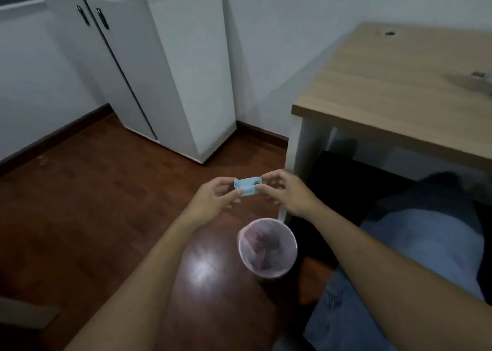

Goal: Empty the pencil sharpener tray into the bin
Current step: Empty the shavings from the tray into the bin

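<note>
— Holding anything, those two hands at the middle of the frame?

— Yes. The left hand (pixel 213 197) and the right hand (pixel 286 195) pinch the two ends of a small light-blue pencil sharpener tray (pixel 247 187), thumb and fingertips of each closed on it. It hangs in the air between them.

— And where is the bin?

— Lower in the frame, just right of centre: a round pink bin (pixel 267 248) standing on the dark wooden floor (pixel 93 204). The tray appears above it in the picture, a little to the left, not touching it.

— Can you see what is inside the tray?

— No, too small and blurred to tell.

— What else is around?

— A white cabinet (pixel 165 71) in the upper left, a wooden desk (pixel 399 90) at the right edge, and the person's knee in blue jeans (pixel 426 244) at the lower right.
</note>
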Action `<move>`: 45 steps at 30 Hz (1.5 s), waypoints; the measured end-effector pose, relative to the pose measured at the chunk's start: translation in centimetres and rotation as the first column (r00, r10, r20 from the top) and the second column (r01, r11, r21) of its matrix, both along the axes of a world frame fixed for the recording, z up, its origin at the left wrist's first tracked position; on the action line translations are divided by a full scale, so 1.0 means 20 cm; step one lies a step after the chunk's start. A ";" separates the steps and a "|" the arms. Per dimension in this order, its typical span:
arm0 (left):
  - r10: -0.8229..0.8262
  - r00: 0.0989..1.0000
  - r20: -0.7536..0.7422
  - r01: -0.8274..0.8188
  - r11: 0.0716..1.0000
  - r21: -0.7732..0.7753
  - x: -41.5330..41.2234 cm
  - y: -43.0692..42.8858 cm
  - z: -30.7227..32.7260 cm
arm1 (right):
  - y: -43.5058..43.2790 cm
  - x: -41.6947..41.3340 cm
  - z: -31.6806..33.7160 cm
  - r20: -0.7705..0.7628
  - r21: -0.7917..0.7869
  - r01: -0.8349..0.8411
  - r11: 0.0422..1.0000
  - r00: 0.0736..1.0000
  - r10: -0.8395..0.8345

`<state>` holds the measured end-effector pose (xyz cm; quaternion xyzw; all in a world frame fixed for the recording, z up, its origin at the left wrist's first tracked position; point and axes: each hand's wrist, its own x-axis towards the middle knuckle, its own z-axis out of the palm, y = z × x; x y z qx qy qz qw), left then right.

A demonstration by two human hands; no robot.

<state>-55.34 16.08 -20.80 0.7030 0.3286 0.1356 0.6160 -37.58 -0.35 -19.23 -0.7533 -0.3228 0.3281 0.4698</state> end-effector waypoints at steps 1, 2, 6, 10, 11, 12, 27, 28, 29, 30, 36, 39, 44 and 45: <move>-0.004 0.999 -0.032 0.003 1.000 -0.022 0.00 -0.02 -0.05 | -0.02 0.00 -0.05 -0.028 -0.020 0.016 1.000 0.999 -0.017; -0.004 0.998 -0.058 0.002 0.999 -0.043 0.01 -0.05 -0.10 | -0.03 -0.01 -0.10 -0.058 -0.042 0.028 0.999 0.998 -0.030; 0.017 0.991 -0.133 -0.036 0.990 -0.138 0.04 -0.14 -0.26 | -0.08 -0.02 -0.29 -0.153 -0.176 0.063 0.982 0.984 -0.091; -0.024 0.968 -0.251 -0.024 0.982 -0.185 0.06 -0.22 -0.38 | -0.12 -0.03 -0.36 -0.161 -0.286 0.048 0.957 0.982 -0.098; -0.035 0.960 -0.277 -0.017 0.983 -0.184 0.07 -0.24 -0.40 | -0.13 -0.04 -0.36 -0.161 -0.314 0.040 0.949 0.982 -0.095; -0.042 0.953 -0.298 -0.013 0.984 -0.180 0.07 -0.25 -0.41 | -0.14 -0.04 -0.37 -0.156 -0.343 0.026 0.939 0.984 -0.084; -0.083 0.855 -0.512 -0.150 0.905 -0.398 0.21 -0.31 -0.42 | -0.19 -0.04 -0.41 -0.131 -0.470 0.001 0.883 0.989 -0.071; -0.092 0.852 -0.515 -0.148 0.902 -0.405 0.21 -0.30 -0.42 | -0.19 -0.04 -0.41 -0.132 -0.469 0.002 0.883 0.989 -0.072; -0.094 0.851 -0.517 -0.148 0.901 -0.408 0.21 -0.30 -0.42 | -0.19 -0.04 -0.41 -0.131 -0.468 0.001 0.884 0.989 -0.070; -0.093 0.851 -0.517 -0.151 0.900 -0.410 0.21 -0.30 -0.41 | -0.19 -0.04 -0.41 -0.130 -0.465 -0.002 0.885 0.989 -0.066; -0.087 0.860 -0.503 -0.151 0.898 -0.413 0.21 -0.30 -0.41 | -0.20 -0.03 -0.42 -0.140 -0.460 -0.013 0.888 0.988 -0.059; -0.100 0.850 -0.518 -0.138 0.906 -0.401 0.20 -0.30 -0.39 | -0.20 -0.04 -0.41 -0.163 -0.458 -0.025 0.889 0.985 -0.056; -0.168 0.843 -0.512 -0.068 0.909 -0.411 0.15 -0.25 -0.42 | -0.18 -0.05 -0.40 -0.176 -0.421 -0.034 0.906 0.983 -0.045; -0.176 0.860 -0.479 -0.045 0.909 -0.414 0.14 -0.24 -0.41 | -0.17 -0.06 -0.39 -0.180 -0.405 -0.032 0.914 0.983 -0.046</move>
